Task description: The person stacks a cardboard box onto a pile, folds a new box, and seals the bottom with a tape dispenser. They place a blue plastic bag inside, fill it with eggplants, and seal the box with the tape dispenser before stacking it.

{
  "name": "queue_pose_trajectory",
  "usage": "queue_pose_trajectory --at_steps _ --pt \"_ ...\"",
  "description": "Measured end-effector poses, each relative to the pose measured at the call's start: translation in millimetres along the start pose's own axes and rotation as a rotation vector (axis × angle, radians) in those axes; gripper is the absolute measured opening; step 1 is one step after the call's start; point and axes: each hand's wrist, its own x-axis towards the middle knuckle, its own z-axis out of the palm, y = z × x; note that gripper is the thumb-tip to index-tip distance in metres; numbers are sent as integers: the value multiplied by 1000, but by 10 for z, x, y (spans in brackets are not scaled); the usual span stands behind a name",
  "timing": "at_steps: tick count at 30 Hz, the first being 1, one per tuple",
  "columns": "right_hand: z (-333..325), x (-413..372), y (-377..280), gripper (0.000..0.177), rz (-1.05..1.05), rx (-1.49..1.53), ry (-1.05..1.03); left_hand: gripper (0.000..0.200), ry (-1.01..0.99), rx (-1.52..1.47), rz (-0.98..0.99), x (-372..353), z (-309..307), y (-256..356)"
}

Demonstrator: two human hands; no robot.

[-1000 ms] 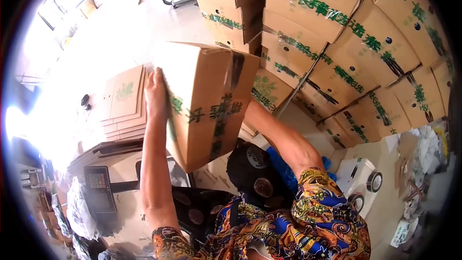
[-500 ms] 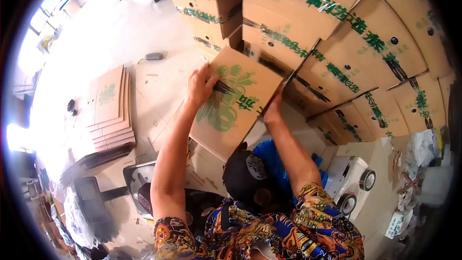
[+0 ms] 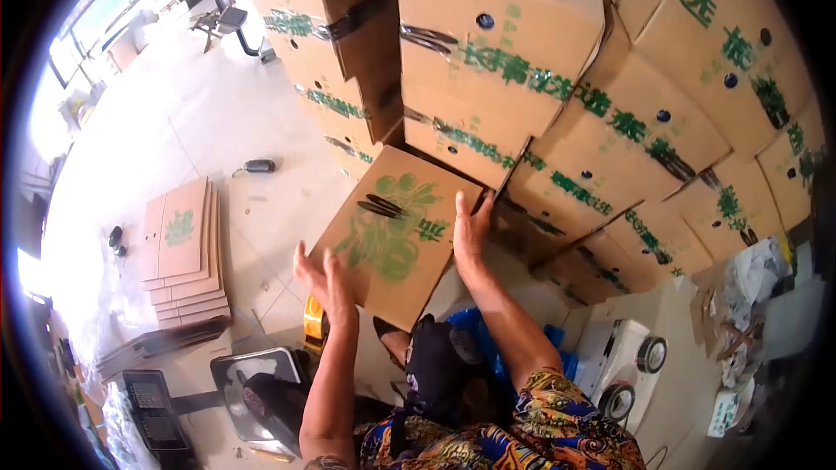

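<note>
Carton (image 3: 396, 248)'s lower now, right beside the stack (image 3: 514, 43), top shut, basically down. Left hand (image 3: 331, 289)'s slid off its top, fingers spread at the edge; right hand (image 3: 471, 231)'s opposite, can't tell if gripping. Flat cardboard (image 3: 185, 231) left of the stack is unfolded.

Shows bright windows (image 3: 100, 13) at the upper left and a dark folding stool (image 3: 207, 31) upright on the pale tiled floor (image 3: 218, 126). Includes a small dark object (image 3: 259, 166) with a thin cord, lying well apart from the stool. Has a keypad panel (image 3: 157, 411) at the lower left, just beside clear crumpled plastic (image 3: 124, 431), plus blue plastic (image 3: 470, 331) at lower centre and whitish crumpled plastic (image 3: 756, 271) at far right.
</note>
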Motion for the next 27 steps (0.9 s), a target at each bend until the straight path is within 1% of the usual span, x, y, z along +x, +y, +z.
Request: queue_pose_trajectory --at_steps 1,2,4,5,7,8,9,10,11,12,13,14,16,17,18,19,20,21,22,24,25,26,27 --pt "6 80 30 70 -5 -68 -25 53 26 -9 59 -26 116 -62" --pt "-15 54 74 63 -36 -78 -42 51 18 5 47 -40 148 -103" --pt "-51 -70 54 59 3 29 -140 48 19 43 23 -32 89 -198" --pt "-33 -44 104 58 -19 9 -105 45 20 65 60 -14 85 -243" --pt "33 -61 191 56 -46 -29 -45 45 0 80 65 0 82 -268" --pt "-3 -49 207 56 -10 27 -89 45 -11 85 74 20 64 -278" --pt "-46 -5 186 58 -49 -78 -110 48 -39 78 108 24 28 -278" --pt "-55 6 174 60 -92 -185 -134 49 -100 -6 65 36 -41 -291" --pt "-76 -75 191 64 -149 -405 -24 50 -162 -90 18 47 -143 -321" --pt "-188 -171 116 64 -358 -434 -99 51 -223 -175 -27 51 -261 -347" --pt "-264 -290 -100 58 -519 -461 -140 53 -307 -151 -39 31 -458 -341" --pt "-306 -460 -356 51 -680 -481 -191 46 -229 -102 59 -12 -579 -398" --pt "-381 -828 -790 40 -511 -269 -628 39 -343 -152 6 -4 -944 -672" --pt "-442 -965 -884 35 -412 -167 -824 33 -373 -135 -123 -72 -1134 -595" --pt "-428 -1121 -841 25 -132 -127 -1088 37 -453 -156 -186 -144 -1302 -622" --pt "-396 -1303 -807 36 133 42 -1297 40 -470 -228 -313 -291 -1446 -489" --pt "-368 -1421 -644 52 187 45 -1464 43 -487 -301 -434 -431 -1563 -388" --pt "-395 -1583 -1036 63 498 -117 -1487 49 -511 -341 -442 -554 -1631 -502" --pt "-376 -1644 -899 65 638 -82 -1526 50 -475 -347 -433 -608 -1642 -493" --pt "-312 -1714 -270 71 934 10 -1584 52 -412 -344 -418 -703 -1669 -426" --pt "-344 -1744 -38 70 1011 44 -1576 51 -405 -312 -322 -668 -1687 -97" --pt "-415 -1794 180 69 1054 50 -1549 51 -456 -316 -189 -566 -1641 69" --pt "-452 -1836 355 68 1078 52 -1536 45 -474 -348 -57 -466 -1538 333"
